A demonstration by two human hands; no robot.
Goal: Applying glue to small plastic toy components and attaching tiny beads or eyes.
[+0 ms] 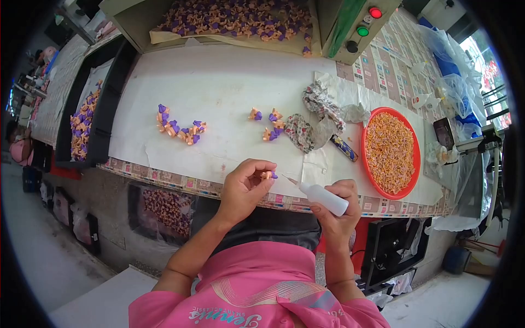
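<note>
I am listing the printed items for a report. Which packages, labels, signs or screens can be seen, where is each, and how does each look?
Printed sheet: covers the table at the upper right, a grid of small pale rectangles with red marks.
Printed strip: along the table's front edge, same pattern.
Small wrapper: left of the red tray, narrow, dark with coloured print.
Screens: none in view.

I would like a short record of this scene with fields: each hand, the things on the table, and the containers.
left hand: pinches a small orange and purple piece
right hand: grips a white squeeze bottle, nozzle aimed at the piece
table: white sheet, two loose groups of the same pieces
red bowl: at the right, full of small orange parts
black tray: at the left, holds more pieces
crumpled cloth: near the bowl
</note>
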